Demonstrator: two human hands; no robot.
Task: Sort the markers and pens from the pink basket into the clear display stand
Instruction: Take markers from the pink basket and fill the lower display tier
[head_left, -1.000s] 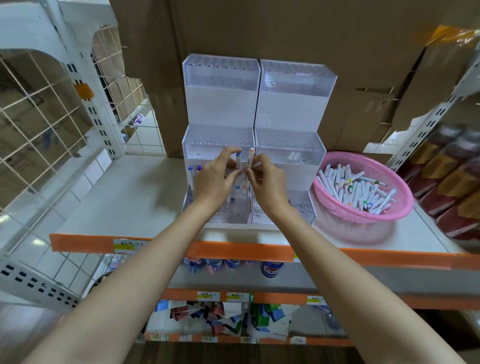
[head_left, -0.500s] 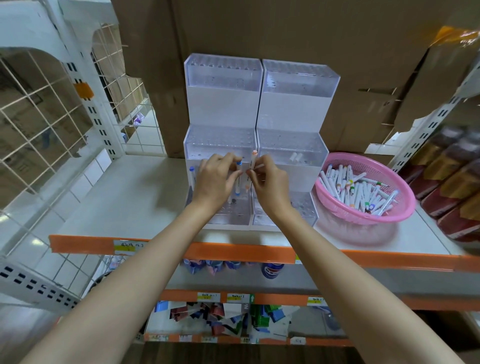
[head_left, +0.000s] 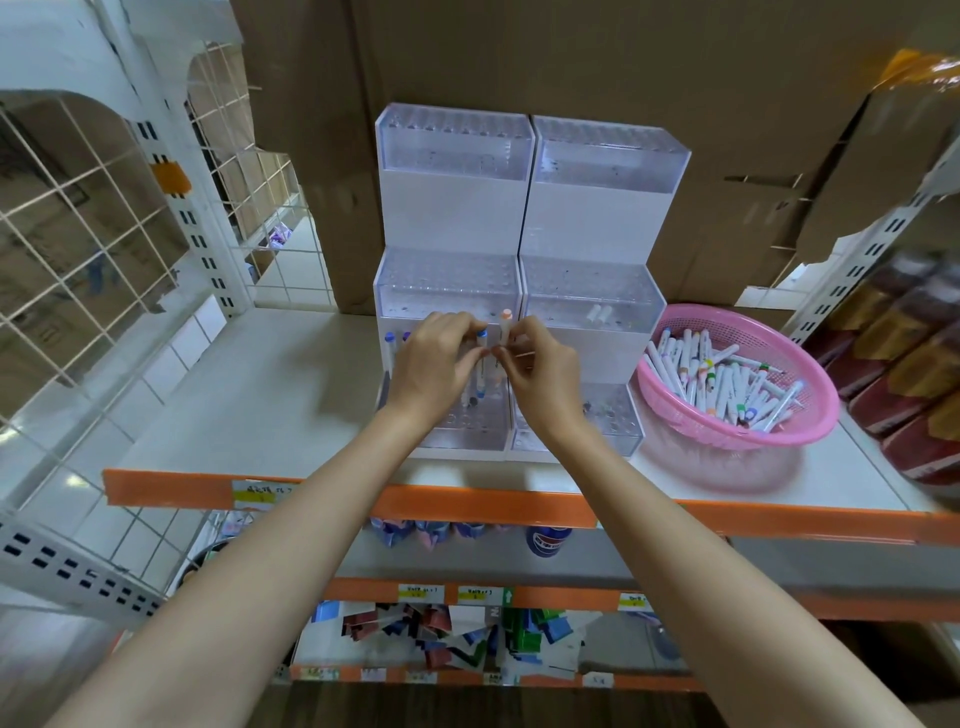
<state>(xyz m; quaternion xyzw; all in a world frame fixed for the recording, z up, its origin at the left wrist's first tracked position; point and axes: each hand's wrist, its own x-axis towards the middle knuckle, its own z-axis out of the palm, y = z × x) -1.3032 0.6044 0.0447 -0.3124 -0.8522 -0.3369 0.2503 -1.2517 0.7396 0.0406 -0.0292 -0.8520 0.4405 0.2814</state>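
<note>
Both bare forearms rise from the bottom edge, the left from about 7 o'clock and the right from about 5 o'clock, and converge toward the centre of the view. The left hand (head_left: 434, 366) shows its back to the camera, wrist in line with the forearm, fingers curled forward, thumb and forefinger pinching a blue-capped marker (head_left: 481, 344) on its 3 o'clock side. The right hand (head_left: 545, 379) sits just beside it at 3 o'clock, back also toward the camera, fingers curled, its fingertips (head_left: 508, 359) pinching a peach-capped marker (head_left: 505, 325) that stands upright above them. The two pinches almost meet, thumbs facing each other.
</note>
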